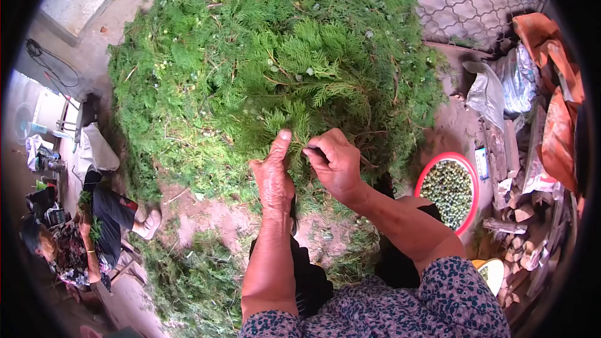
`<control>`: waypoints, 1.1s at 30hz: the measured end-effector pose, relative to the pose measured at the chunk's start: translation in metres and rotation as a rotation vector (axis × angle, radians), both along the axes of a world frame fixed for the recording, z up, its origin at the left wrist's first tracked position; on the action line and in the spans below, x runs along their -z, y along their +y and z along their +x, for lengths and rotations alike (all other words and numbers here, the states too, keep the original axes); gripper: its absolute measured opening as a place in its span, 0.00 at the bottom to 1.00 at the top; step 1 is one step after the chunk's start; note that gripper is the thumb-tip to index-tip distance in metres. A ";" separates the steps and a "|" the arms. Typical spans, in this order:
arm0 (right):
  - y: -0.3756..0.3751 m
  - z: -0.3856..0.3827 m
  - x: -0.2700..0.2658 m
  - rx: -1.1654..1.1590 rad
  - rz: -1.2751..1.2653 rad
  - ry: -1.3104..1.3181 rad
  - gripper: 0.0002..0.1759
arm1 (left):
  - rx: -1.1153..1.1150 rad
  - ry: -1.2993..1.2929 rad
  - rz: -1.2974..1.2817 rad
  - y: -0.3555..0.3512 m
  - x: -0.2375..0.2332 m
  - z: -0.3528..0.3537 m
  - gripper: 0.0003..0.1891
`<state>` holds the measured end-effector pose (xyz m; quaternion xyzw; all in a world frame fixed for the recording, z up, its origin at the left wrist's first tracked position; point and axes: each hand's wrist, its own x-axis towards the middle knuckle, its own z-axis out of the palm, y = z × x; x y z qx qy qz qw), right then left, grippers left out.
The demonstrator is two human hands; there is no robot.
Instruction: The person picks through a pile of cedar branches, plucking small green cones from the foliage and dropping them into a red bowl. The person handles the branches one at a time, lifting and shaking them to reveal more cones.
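My left hand (273, 174) is closed around a green cypress sprig (293, 122), its thumb pointing up along the leaves. Close on its right, my right hand (340, 166) pinches thumb and forefinger together at the sprig's lower edge; what lies between those fingertips is too small to make out. Flat feathery leaves fan out above both hands. Just beyond them rises a large heap of cut cypress branches (188, 75), with small pale green cones (309, 71) showing among the leaves.
A red-rimmed basin (418, 178) of small green cones stands to my right. Past it are stacked firewood (519, 247), sacks (485, 94) and an orange sheet (559, 144). More cut greenery (194, 275) lies near my feet. At left, another person (69, 244) sits holding greenery.
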<state>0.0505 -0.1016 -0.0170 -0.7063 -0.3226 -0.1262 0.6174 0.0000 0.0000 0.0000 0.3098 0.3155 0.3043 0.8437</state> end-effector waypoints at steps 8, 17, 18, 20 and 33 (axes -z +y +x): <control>-0.012 0.005 -0.007 -0.132 -0.180 -0.093 0.10 | 0.134 -0.008 0.238 -0.007 -0.010 0.004 0.24; -0.021 0.028 -0.035 0.000 0.013 0.167 0.05 | 0.122 0.270 0.717 -0.014 -0.015 -0.006 0.17; -0.020 0.034 -0.033 -0.050 0.045 0.183 0.07 | 0.236 0.288 0.727 -0.011 -0.018 -0.007 0.19; -0.020 0.034 -0.035 -0.160 0.075 0.336 0.07 | 0.394 0.388 0.816 -0.012 -0.029 -0.009 0.18; -0.012 0.025 -0.022 -0.131 -0.094 0.049 0.07 | 0.488 0.647 1.595 -0.012 0.007 -0.012 0.12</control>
